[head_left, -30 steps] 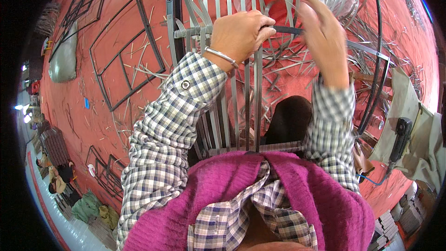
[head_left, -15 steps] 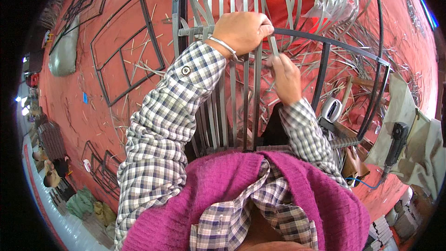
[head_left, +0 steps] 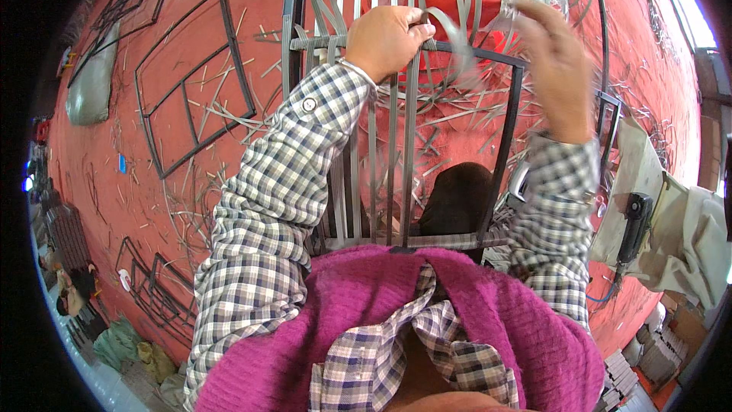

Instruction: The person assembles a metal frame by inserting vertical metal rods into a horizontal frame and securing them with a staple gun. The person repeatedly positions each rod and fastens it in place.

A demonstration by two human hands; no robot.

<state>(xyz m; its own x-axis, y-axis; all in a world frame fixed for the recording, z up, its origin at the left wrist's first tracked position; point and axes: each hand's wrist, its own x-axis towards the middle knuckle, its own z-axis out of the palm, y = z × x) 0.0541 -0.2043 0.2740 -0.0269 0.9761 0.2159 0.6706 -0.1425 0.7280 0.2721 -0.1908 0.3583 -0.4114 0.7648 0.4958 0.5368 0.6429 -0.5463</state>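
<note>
A dark metal frame point(head_left: 503, 107) stands in front of me, with flat grey strips point(head_left: 409, 130) stretched lengthwise over it. My left hand point(head_left: 385, 42) is closed at the frame's crossbar, thumb and finger pinching a grey strip point(head_left: 438, 17). From that pinch the strip arcs over to the right and blurs. My right hand point(head_left: 560, 72) is raised to the right of the crossbar, smeared by motion. Whether its fingers hold the strip's free end is unclear. Strip is wrapped round the bar's left part point(head_left: 319, 43).
Unwoven metal frames point(head_left: 194, 80) lie on the red floor at left, among scattered strip scraps. Beyond the crossbar is a red bundle in clear plastic point(head_left: 450, 4) with loose strips. At right, a black power tool point(head_left: 634, 225) with a blue hose lies on pale cloth point(head_left: 686, 225).
My right hand has swung up and to the right, away from the bar. My left hand stays at the crossbar, and a strip now loops out from its fingers.
</note>
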